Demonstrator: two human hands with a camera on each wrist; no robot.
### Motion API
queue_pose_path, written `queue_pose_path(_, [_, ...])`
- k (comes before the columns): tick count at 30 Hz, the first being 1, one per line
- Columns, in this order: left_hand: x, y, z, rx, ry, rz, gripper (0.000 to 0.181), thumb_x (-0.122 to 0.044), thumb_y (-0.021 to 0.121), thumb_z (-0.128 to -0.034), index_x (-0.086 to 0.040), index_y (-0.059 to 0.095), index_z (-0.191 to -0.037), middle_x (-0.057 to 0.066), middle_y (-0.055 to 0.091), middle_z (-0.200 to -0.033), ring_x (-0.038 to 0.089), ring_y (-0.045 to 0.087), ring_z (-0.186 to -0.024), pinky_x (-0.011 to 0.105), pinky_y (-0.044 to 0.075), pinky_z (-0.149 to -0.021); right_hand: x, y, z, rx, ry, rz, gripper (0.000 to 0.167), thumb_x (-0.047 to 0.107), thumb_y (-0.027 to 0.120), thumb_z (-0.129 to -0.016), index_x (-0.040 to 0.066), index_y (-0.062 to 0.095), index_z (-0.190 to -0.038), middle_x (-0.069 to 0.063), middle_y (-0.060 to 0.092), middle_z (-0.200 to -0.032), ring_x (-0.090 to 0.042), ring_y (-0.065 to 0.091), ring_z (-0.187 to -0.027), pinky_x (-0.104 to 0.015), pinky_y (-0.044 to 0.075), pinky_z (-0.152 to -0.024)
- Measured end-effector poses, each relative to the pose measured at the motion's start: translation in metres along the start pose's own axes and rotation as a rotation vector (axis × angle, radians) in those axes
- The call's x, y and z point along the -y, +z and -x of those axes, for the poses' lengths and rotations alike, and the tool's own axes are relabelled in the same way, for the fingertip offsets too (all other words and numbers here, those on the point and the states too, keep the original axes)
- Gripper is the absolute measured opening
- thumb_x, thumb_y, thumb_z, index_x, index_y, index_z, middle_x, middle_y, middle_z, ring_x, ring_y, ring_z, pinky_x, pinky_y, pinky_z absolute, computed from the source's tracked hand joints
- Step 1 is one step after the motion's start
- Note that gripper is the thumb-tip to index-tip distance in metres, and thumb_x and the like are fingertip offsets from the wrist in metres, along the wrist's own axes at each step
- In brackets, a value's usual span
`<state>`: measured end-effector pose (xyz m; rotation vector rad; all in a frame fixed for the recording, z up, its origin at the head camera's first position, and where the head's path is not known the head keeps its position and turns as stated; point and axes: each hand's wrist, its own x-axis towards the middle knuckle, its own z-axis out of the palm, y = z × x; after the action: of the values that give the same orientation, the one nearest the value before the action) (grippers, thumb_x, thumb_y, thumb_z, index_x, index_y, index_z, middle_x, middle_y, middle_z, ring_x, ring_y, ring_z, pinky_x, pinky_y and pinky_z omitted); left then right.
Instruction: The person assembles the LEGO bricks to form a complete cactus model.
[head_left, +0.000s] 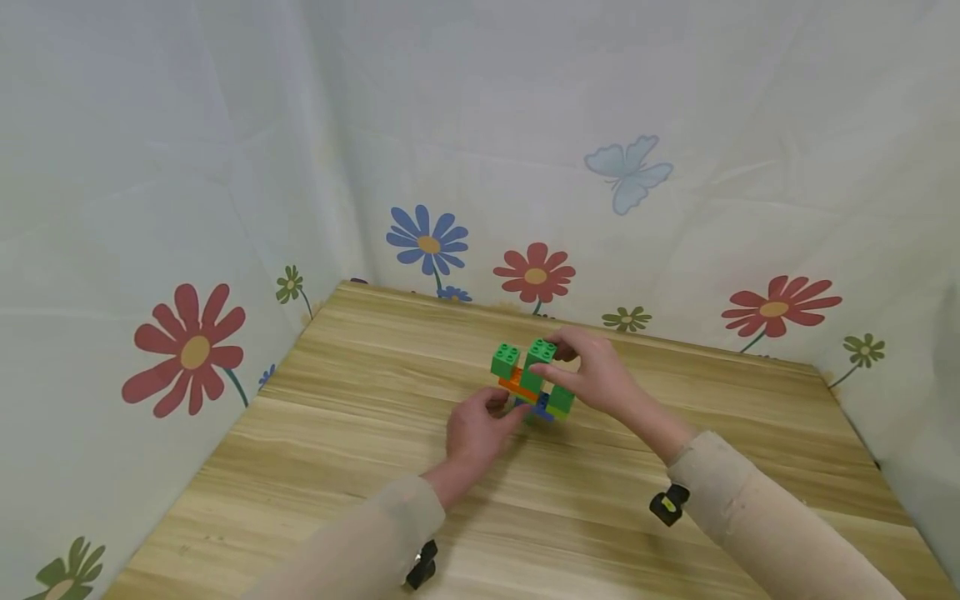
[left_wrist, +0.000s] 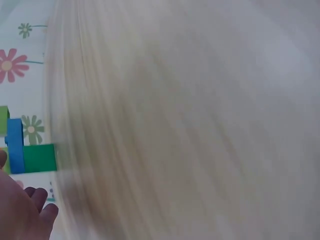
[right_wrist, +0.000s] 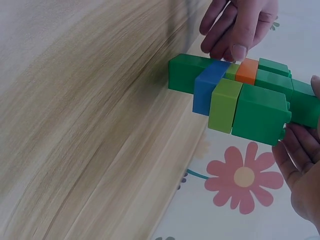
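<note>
A toy-brick build stands on the wooden table. Its lowest piece is a green brick, with a blue brick across it. Over the blue one sit a lime brick carrying a green block, and an orange brick carrying more green bricks. My right hand holds the tall green brick at the top between thumb and fingers. From the lower left, my left hand pinches the build near the blue and orange layers; its exact contact is partly hidden.
The wooden table meets a white cloth backdrop with printed flowers behind and at the left. Black wrist devices hang under both sleeves, one below the right sleeve.
</note>
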<state>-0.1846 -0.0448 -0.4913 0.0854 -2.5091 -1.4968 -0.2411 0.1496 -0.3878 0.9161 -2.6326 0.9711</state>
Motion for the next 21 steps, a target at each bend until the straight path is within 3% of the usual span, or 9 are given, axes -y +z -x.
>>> queue_pose_path(9, [0.006,-0.024,-0.009,0.037,0.008,0.022,0.049,-0.043,0.088,-0.0897,-0.008,0.076,-0.123,0.008,0.078,-0.122,0.027,0.074,-0.113,0.046,0.061,-0.096,-0.003,-0.005,0.008,-0.007,0.023,0.015,0.046,0.028,0.086,-0.094,0.004,0.072,-0.13,-0.011,0.076,-0.12,-0.029,0.072,-0.105,-0.051,0.061,-0.092])
queue_pose_path(21, [0.0,-0.049,-0.04,0.128,0.125,0.015,0.056,-0.03,0.09,-0.0898,-0.01,0.068,-0.137,0.009,0.072,-0.137,0.027,0.068,-0.124,0.045,0.054,-0.109,-0.023,-0.018,0.035,-0.029,0.102,-0.044,0.052,0.028,0.083,-0.096,0.004,0.066,-0.139,-0.016,0.072,-0.13,-0.032,0.07,-0.115,-0.051,0.06,-0.098])
